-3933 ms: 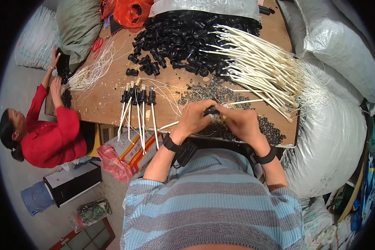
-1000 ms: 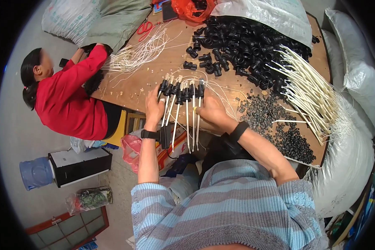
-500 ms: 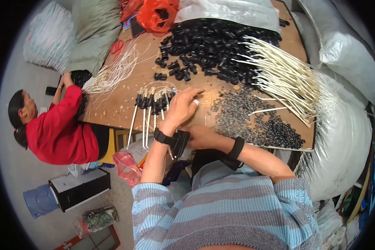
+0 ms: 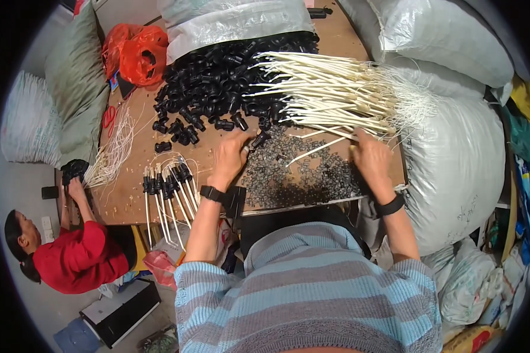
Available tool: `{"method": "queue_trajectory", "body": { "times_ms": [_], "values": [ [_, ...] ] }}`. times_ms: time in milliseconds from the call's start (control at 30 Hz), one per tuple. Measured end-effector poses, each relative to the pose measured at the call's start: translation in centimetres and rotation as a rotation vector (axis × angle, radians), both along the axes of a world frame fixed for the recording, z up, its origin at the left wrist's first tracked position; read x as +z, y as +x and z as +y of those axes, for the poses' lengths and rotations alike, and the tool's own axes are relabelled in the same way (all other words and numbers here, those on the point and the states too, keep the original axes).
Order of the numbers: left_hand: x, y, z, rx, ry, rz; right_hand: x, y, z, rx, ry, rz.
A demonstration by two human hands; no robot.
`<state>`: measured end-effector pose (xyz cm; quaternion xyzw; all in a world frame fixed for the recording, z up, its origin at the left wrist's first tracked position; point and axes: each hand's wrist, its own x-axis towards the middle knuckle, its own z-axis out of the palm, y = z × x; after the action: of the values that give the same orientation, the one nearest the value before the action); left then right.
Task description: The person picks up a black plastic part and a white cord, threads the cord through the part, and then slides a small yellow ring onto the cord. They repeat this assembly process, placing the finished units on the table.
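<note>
My left hand (image 4: 231, 155) is over the near edge of the pile, its fingers closed on a short black plastic fitting (image 4: 259, 140). My right hand (image 4: 372, 157) is beside the bundle of cream-white tubes (image 4: 335, 94), fingers bent at the end of a single loose white tube (image 4: 318, 152); the fingertips are partly hidden, but they seem to pinch it. Between the hands, many small dark clip-like pieces (image 4: 303, 176) lie scattered on the table. To the left of my left hand, a row of white tubes fitted with black fittings (image 4: 166, 181) hangs over the table edge.
A heap of black fittings (image 4: 218, 88) spills from a white woven sack (image 4: 235, 26). Red plastic bags (image 4: 144, 56), red scissors (image 4: 109, 117) and a bunch of thin white cords (image 4: 113, 150) lie at the left. A person in red (image 4: 76, 256) works there. Stuffed white sacks (image 4: 459, 176) crowd the right.
My hands have moved apart: the left to the fittings heap, where it has taken a fitting, the right from the table's front edge to the loose white tube. The view has shifted right.
</note>
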<state>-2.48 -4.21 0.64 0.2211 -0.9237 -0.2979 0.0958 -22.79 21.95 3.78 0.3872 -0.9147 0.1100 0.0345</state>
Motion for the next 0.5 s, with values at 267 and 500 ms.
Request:
{"method": "queue_trajectory", "body": {
  "times_ms": [267,500],
  "values": [
    [0.3,-1.3,1.8,-0.058,-0.161,0.251,-1.9,0.3,-2.9,0.348,-0.148,-0.052],
    [0.7,0.4,0.5,0.007,-0.184,0.073,-0.5,2.1,-3.7,0.496,-0.193,-0.328]
  ]
}}
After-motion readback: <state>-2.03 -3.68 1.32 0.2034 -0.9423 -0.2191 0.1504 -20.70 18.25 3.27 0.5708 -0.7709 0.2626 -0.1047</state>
